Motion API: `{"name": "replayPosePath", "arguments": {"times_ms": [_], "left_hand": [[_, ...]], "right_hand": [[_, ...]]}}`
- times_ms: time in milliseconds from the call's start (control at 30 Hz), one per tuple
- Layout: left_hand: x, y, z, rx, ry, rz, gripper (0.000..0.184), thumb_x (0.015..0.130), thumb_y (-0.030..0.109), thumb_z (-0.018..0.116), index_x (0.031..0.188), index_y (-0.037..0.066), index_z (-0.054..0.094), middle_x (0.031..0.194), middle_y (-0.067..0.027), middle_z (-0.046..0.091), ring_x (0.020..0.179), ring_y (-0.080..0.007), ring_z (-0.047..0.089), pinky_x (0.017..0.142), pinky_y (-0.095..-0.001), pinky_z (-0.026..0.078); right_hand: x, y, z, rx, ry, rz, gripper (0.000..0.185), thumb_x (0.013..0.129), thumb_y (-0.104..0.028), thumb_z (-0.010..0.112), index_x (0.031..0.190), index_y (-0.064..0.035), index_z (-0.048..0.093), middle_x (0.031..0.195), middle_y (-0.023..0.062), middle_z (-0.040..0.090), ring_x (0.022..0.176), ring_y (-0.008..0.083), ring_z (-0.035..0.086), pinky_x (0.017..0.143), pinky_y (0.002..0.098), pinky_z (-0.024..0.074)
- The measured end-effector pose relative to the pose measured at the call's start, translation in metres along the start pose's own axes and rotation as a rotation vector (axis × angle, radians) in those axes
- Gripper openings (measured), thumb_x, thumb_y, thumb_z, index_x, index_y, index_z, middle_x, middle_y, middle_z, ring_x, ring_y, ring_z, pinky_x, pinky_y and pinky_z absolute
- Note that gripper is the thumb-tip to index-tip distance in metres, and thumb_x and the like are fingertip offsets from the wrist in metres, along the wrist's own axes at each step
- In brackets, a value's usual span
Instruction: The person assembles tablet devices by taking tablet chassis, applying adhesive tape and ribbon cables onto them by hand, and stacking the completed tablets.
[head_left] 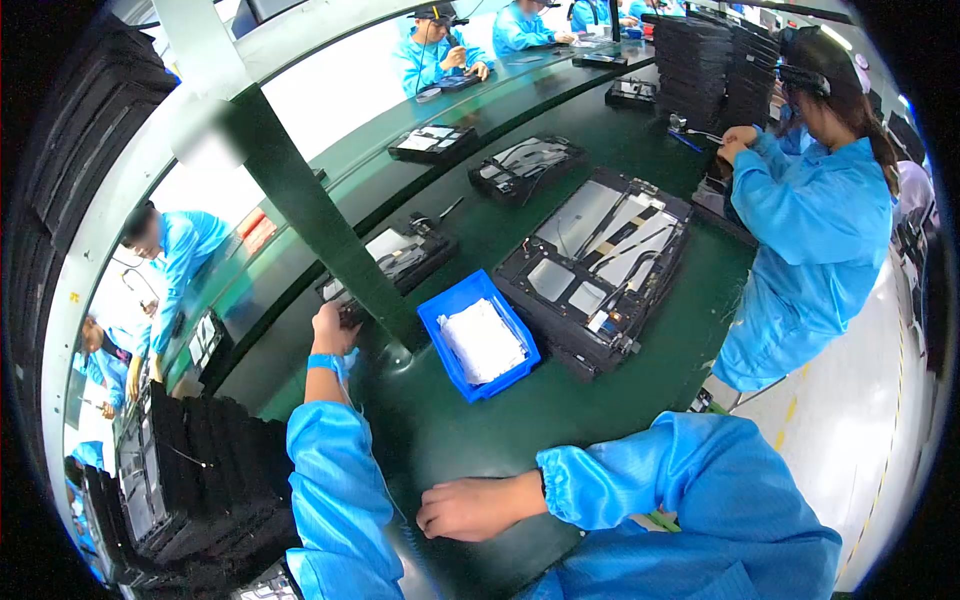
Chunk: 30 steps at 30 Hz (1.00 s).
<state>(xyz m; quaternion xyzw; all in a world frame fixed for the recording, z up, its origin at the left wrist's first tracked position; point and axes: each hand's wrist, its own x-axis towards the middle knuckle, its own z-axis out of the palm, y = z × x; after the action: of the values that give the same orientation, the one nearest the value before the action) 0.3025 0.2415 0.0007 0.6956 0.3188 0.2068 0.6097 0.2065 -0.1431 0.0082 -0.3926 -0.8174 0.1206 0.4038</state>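
My left hand reaches forward beside the green post, fingers closed on the near corner of a black tray. In that tray lie pale flat parts and dark cables; the post hides part of it. A blue band circles my left wrist. My right hand rests on the green table with its fingers curled in, and no object shows in it. Between my hands and the larger trays stands a blue bin holding white sheets. Right of the bin, a black foam tray carries an opened flat device with silver panels and ribbon cables.
A green post rises in front of me. Stacks of black trays stand at left and at the far right back. More loaded trays sit along the line. A co-worker in blue works at right.
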Motion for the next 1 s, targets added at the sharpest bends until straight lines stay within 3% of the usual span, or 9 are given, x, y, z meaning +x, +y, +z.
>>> {"name": "replayPosePath", "arguments": {"times_ms": [100, 400, 633, 700, 767, 833, 900, 967, 1000], "left_hand": [[-0.015, 0.007, 0.011, -0.682, 0.14, -0.277, 0.027, 0.095, 0.02, 0.054, 0.115, 0.002, 0.055, 0.112, -0.0155, 0.064, 0.102, -0.0285, 0.062, 0.094, -0.0497, 0.047], [-0.127, -0.01, -0.017, -1.427, 0.399, -0.175, 0.021, 0.099, 0.017, 0.051, 0.108, -0.001, 0.058, 0.109, -0.0132, 0.065, 0.1, -0.0261, 0.061, 0.09, -0.0418, 0.05], [-0.21, -0.021, -0.018, -1.784, -0.099, -0.09, 0.026, 0.1, 0.011, 0.045, 0.118, -0.003, 0.057, 0.115, -0.0146, 0.063, 0.099, -0.0258, 0.062, 0.083, -0.0384, 0.052], [-0.238, -0.02, -0.011, -1.701, -0.296, -0.028, 0.027, 0.1, 0.012, 0.044, 0.12, -0.001, 0.057, 0.114, -0.0128, 0.064, 0.1, -0.0245, 0.063, 0.082, -0.0375, 0.051], [-0.256, -0.028, -0.014, -1.464, -0.3, 0.001, 0.024, 0.1, 0.015, 0.047, 0.115, 0.001, 0.06, 0.109, -0.0102, 0.066, 0.099, -0.0231, 0.063, 0.083, -0.0371, 0.051], [-0.281, -0.006, -0.007, -1.21, -0.077, -0.102, 0.02, 0.099, 0.016, 0.05, 0.109, 0.003, 0.062, 0.105, -0.0073, 0.067, 0.097, -0.021, 0.063, 0.084, -0.0364, 0.051], [-0.281, -0.038, -0.026, -1.149, -0.145, -0.072, 0.016, 0.097, 0.016, 0.055, 0.106, 0.005, 0.063, 0.103, -0.0061, 0.067, 0.095, -0.0173, 0.063, 0.087, -0.0347, 0.051], [-0.307, -0.015, -0.028, -0.93, -0.161, -0.026, 0.021, 0.094, 0.016, 0.057, 0.108, 0.001, 0.06, 0.101, -0.0083, 0.067, 0.094, -0.0199, 0.064, 0.089, -0.0325, 0.052], [-0.315, -0.001, -0.033, -0.783, -0.308, -0.047, 0.024, 0.094, 0.016, 0.058, 0.112, 0.0, 0.059, 0.103, -0.0066, 0.067, 0.094, -0.0162, 0.064, 0.087, -0.0311, 0.052]], "right_hand": [[-0.001, -0.001, 0.001, -0.008, 0.05, -0.02, 0.011, 0.077, -0.01, 0.059, 0.085, -0.0058, 0.064, 0.093, 0.0074, 0.06, 0.089, 0.0282, 0.054, 0.077, 0.0407, 0.0459], [-0.001, -0.003, -0.01, 0.044, -0.044, 0.019, 0.014, 0.081, -0.012, 0.062, 0.093, -0.0052, 0.066, 0.1, 0.0082, 0.062, 0.096, 0.0286, 0.056, 0.086, 0.0412, 0.047], [0.007, 0.0, -0.037, 0.014, -0.043, 0.159, 0.018, 0.086, -0.013, 0.06, 0.099, -0.0034, 0.068, 0.101, 0.0116, 0.066, 0.09, 0.0278, 0.063, 0.081, 0.0403, 0.05], [0.01, 0.0, -0.05, 0.216, 0.006, 0.374, 0.023, 0.093, -0.019, 0.057, 0.108, -0.0042, 0.067, 0.107, 0.0111, 0.067, 0.087, 0.024, 0.065, 0.077, 0.0392, 0.0531], [0.009, 0.008, -0.059, 0.739, 0.137, 0.666, 0.03, 0.097, -0.023, 0.053, 0.119, -0.0037, 0.061, 0.113, 0.0104, 0.066, 0.088, 0.0219, 0.067, 0.077, 0.0394, 0.0555], [0.004, 0.0, -0.087, 1.304, 0.315, 0.698, 0.038, 0.101, -0.031, 0.045, 0.124, -0.0036, 0.057, 0.118, 0.0105, 0.065, 0.095, 0.0256, 0.067, 0.084, 0.0433, 0.0548], [-0.012, 0.001, -0.106, 1.885, 0.309, 0.589, 0.048, 0.102, -0.04, 0.038, 0.13, -0.0028, 0.052, 0.122, 0.0121, 0.063, 0.103, 0.0279, 0.065, 0.091, 0.0457, 0.0519], [-0.004, -0.046, -0.109, 1.18, 0.653, 1.034, 0.053, 0.1, -0.045, 0.039, 0.131, -0.0039, 0.053, 0.125, 0.0133, 0.062, 0.109, 0.0275, 0.063, 0.098, 0.0472, 0.048], [-0.027, -0.029, -0.105, 1.377, 0.696, 1.045, 0.05, 0.099, -0.042, 0.045, 0.129, -0.003, 0.055, 0.123, 0.0139, 0.063, 0.109, 0.0267, 0.063, 0.097, 0.0462, 0.0489]]}}
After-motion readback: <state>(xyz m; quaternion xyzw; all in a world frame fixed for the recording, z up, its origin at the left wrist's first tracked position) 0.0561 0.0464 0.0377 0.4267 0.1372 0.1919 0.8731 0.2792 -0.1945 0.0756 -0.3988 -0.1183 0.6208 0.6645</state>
